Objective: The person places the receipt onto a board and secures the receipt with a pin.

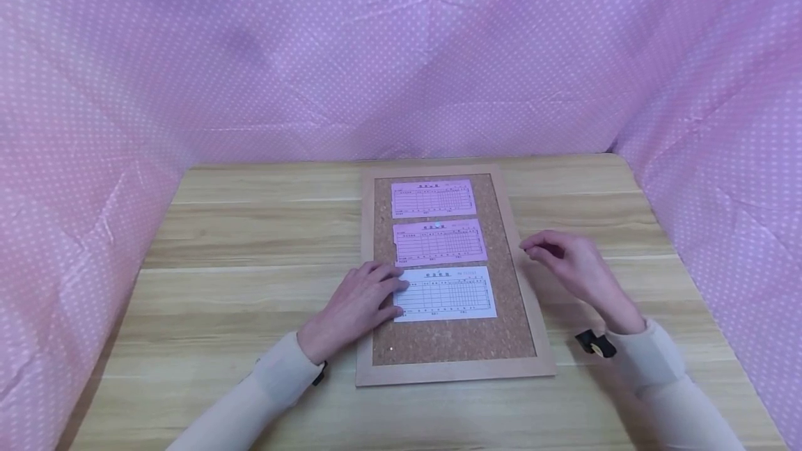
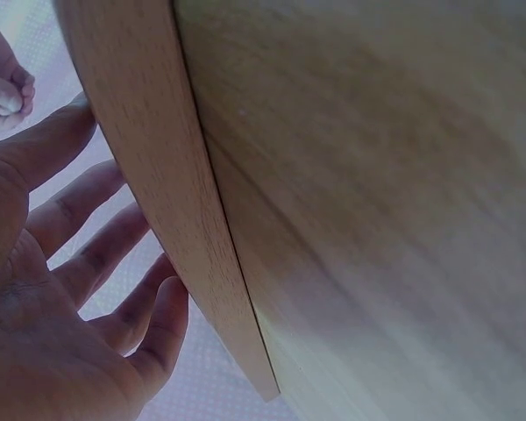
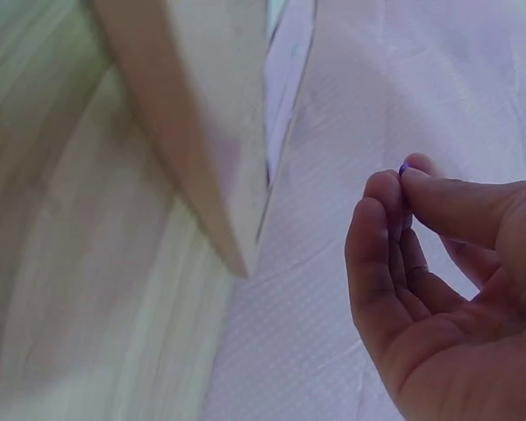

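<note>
A wood-framed cork board (image 1: pixel 454 343) lies on the table with three printed slips on it. My left hand (image 1: pixel 360 300) rests over the board's left edge, its fingertips on the left side of the white slip (image 1: pixel 447 294). In the left wrist view, the fingers of the left hand (image 2: pixel 66 254) spread along the wooden frame (image 2: pixel 153 167). Just right of the board, my right hand (image 1: pixel 573 263) is held apart from it. In the right wrist view, thumb and fingers of the right hand (image 3: pixel 447 272) pinch a small blue-purple pin (image 3: pixel 404 167), mostly hidden by the fingertips.
Above the white slip lie a middle pink slip (image 1: pixel 438 246) and a top pink slip (image 1: pixel 434 200). A pale teal pin (image 1: pixel 437 224) shows at the middle slip's upper edge. A white dot (image 1: pixel 391 349) sits low on the cork. Pink dotted cloth (image 1: pixel 407 54) surrounds the wooden table (image 1: pixel 250 249).
</note>
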The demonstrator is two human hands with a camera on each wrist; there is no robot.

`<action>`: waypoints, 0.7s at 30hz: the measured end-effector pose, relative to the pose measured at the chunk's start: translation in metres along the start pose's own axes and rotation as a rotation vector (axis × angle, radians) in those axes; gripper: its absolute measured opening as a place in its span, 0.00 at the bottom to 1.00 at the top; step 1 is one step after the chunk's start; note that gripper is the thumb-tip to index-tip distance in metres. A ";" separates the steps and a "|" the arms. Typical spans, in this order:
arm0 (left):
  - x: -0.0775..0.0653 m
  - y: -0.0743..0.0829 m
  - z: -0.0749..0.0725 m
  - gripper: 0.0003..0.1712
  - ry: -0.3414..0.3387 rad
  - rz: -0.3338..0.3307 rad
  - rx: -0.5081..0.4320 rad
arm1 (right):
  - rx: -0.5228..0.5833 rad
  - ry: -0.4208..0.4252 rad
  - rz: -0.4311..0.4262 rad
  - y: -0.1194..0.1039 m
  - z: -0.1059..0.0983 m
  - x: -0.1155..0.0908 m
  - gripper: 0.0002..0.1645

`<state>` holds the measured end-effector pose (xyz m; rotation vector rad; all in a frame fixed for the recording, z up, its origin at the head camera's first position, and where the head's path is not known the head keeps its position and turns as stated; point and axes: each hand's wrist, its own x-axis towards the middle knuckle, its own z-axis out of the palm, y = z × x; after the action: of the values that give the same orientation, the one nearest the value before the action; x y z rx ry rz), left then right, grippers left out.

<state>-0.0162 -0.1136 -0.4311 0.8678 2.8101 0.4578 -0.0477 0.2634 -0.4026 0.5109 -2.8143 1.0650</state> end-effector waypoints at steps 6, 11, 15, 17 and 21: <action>-0.001 0.001 -0.001 0.26 0.004 0.001 -0.005 | 0.045 0.014 -0.023 -0.015 0.006 0.004 0.09; 0.000 0.001 -0.001 0.26 0.002 -0.008 -0.003 | 0.085 -0.002 -0.036 -0.026 0.010 0.007 0.09; 0.000 0.001 -0.001 0.26 0.003 -0.010 -0.004 | 0.125 -0.038 0.000 -0.037 0.013 0.009 0.09; 0.000 0.001 0.000 0.26 0.004 -0.010 -0.007 | 0.144 -0.050 0.018 -0.041 0.016 0.010 0.08; -0.001 0.001 -0.001 0.26 0.005 -0.008 -0.011 | 0.177 -0.060 0.039 -0.048 0.021 0.013 0.06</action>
<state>-0.0152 -0.1131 -0.4300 0.8536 2.8122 0.4745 -0.0424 0.2120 -0.3859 0.5135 -2.8065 1.3365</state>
